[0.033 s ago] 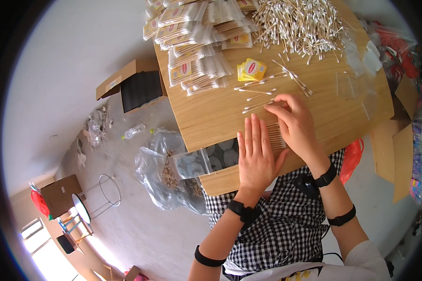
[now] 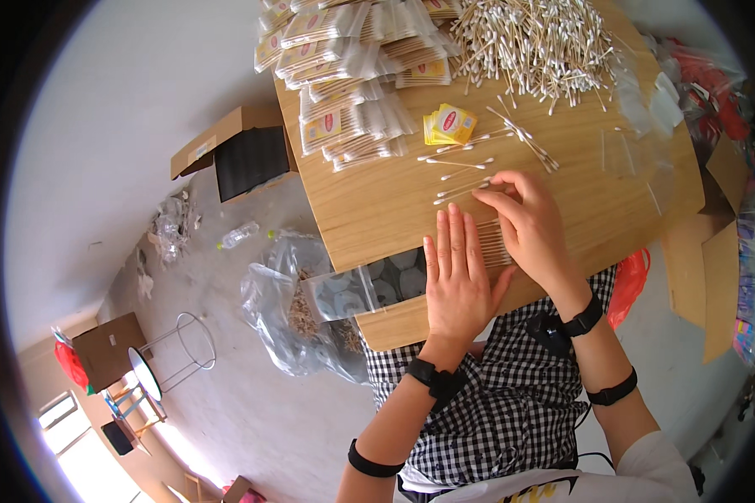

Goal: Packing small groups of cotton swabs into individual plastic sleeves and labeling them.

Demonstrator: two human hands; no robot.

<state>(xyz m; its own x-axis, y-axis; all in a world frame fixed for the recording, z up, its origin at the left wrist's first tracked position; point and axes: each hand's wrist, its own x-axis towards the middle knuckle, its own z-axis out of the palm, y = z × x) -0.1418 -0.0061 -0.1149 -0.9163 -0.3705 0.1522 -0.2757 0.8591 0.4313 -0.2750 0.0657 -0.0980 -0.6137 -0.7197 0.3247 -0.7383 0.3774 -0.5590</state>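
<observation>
My left hand (image 2: 460,285) lies flat, fingers stretched out, at the table's near edge. Its edge covers part of a row of cotton swabs (image 2: 493,243) lined up side by side. To its left, a clear plastic bag (image 2: 341,295) sticks out over a dark patterned piece (image 2: 397,278). My right hand (image 2: 530,222) is curled above the row, thumb and finger closing at the end of a loose cotton swab (image 2: 455,194). Other loose swabs (image 2: 520,134) lie just beyond. A small stack of yellow cards (image 2: 455,124) sits farther off.
Packed bags of swabs (image 2: 335,92) are piled at the far left of the wooden table (image 2: 369,210), and a heap of loose swabs (image 2: 537,46) at the far right. Clear empty bags (image 2: 633,155) lie at the right. Cardboard boxes (image 2: 705,260) and a plastic sack (image 2: 281,335) flank the table.
</observation>
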